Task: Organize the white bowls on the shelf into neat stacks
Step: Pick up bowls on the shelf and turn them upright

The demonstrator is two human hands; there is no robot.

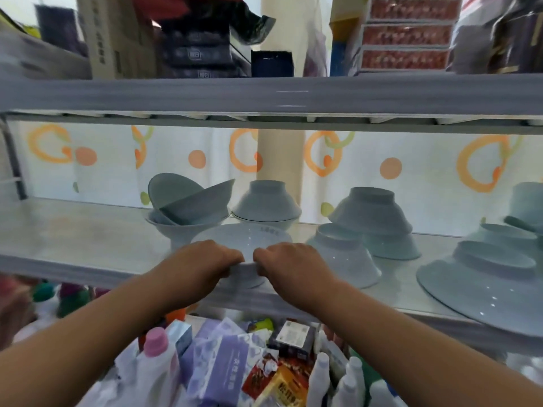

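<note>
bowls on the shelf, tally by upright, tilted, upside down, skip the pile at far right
upright bowls: 3, counting the held bowl gripped by the left hand and right hand
tilted bowls: 2
upside-down bowls: 4
total: 9

Chinese print on purple pack point(223, 374), yellow packet point(286, 389), all unreadable

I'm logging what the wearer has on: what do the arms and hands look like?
The left forearm and right forearm are bare to the frame edge; no sleeves show. The left hand and right hand are ungloved, with no watch, bracelet or ring visible.
</note>
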